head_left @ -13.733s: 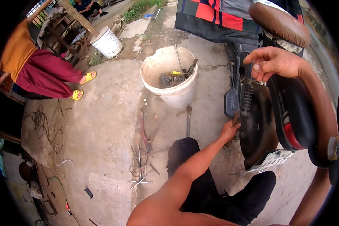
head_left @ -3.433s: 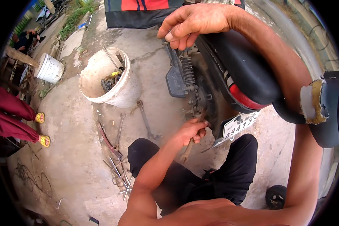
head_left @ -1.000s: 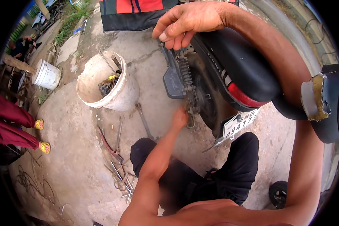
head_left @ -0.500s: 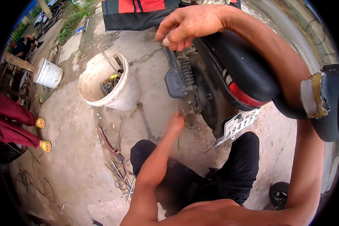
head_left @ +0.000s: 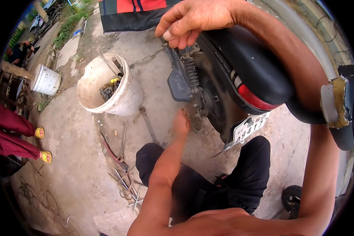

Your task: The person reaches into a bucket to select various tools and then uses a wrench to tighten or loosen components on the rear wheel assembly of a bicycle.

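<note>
A motorbike's black seat [head_left: 255, 59] lies beneath my right forearm. My right hand [head_left: 198, 17] hangs past the seat's side, above the coil shock absorber [head_left: 190, 72]; its fingers curl inward with thumb and forefinger close together, and anything between them is hidden. Low beside the rear wheel [head_left: 212, 98], my left hand [head_left: 181, 122] is at the axle end [head_left: 200, 112], smeared by motion. Its fingers do not show clearly. A grey plastic guard [head_left: 179, 86] sits just above that hand. On the ground near my left knee lies a long wrench [head_left: 148, 126].
A white bucket [head_left: 131, 90] holding tools stands to the left. Several metal tools [head_left: 131, 188] and a red-handled tool [head_left: 111, 149] lie beside my left leg. Another white bucket [head_left: 46, 80] is farther left, near a person in maroon trousers [head_left: 13, 133]. A licence plate [head_left: 249, 128] juts out behind the bike.
My left hand has shifted slightly up beside the axle and is blurred. My right hand stays over the bike. The whole view has swung a little.
</note>
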Tool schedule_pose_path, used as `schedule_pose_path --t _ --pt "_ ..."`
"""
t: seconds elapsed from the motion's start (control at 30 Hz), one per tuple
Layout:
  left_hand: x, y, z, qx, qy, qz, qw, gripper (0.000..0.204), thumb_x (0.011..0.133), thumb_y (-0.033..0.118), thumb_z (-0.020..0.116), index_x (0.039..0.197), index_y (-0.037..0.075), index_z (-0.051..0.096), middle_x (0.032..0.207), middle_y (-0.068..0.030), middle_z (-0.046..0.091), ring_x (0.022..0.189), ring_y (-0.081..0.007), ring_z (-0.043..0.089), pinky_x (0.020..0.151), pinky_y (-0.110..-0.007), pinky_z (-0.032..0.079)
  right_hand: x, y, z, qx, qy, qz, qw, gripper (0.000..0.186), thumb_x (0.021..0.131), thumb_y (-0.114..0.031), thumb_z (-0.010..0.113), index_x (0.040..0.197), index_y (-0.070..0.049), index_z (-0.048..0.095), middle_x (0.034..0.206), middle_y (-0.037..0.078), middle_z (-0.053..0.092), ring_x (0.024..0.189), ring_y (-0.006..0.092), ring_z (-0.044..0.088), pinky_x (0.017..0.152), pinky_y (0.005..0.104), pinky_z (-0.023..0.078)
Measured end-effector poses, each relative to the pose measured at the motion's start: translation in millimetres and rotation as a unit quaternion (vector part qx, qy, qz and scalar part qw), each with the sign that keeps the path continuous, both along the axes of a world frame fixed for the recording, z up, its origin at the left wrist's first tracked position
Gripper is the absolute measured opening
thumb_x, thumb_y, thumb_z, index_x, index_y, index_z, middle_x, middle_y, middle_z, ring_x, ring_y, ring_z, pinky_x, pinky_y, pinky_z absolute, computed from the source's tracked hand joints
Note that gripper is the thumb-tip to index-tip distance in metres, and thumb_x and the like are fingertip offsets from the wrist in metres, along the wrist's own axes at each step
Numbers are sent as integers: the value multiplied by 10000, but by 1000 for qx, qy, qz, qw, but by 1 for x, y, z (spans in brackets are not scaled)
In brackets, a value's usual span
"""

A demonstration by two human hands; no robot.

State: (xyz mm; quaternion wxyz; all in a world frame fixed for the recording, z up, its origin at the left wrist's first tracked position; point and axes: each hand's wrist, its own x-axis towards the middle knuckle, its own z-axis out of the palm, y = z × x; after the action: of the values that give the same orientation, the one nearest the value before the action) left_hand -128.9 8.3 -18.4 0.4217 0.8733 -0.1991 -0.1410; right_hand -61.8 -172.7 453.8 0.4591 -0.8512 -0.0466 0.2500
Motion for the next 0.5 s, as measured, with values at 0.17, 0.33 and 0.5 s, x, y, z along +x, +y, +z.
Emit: schedule_pose_path --t 0.17,0.33,0.5 --pt "7 0 -18 -28 -80 -36 996 257 900 82 566 1152 84 615 975 -285 678 921 -515 645 753 -600 485 -5 1 9 16 -8 23 1000 509 1003 -273 665 1396 29 550 1102 122 732 1000 212 699 905 340 567" --pt "18 -21 -21 -9 -93 -55 994 211 896 94 564 1098 71 624 966 -285 680 890 -507 655 738 -595 494 4 -6 -4 14 6 7 1000 513 1005 -272 664 1402 27 541 1111 127 732 1001 216 704 903 339 567" --pt "31 -29 -37 -79 -207 -94 971 216 826 50 561 1027 15 630 887 -272 666 816 -486 651 713 -597 484 1 0 2 6 13 -12 1000 522 1010 -265 655 1420 31 524 1128 135 725 1012 224 707 916 344 571"
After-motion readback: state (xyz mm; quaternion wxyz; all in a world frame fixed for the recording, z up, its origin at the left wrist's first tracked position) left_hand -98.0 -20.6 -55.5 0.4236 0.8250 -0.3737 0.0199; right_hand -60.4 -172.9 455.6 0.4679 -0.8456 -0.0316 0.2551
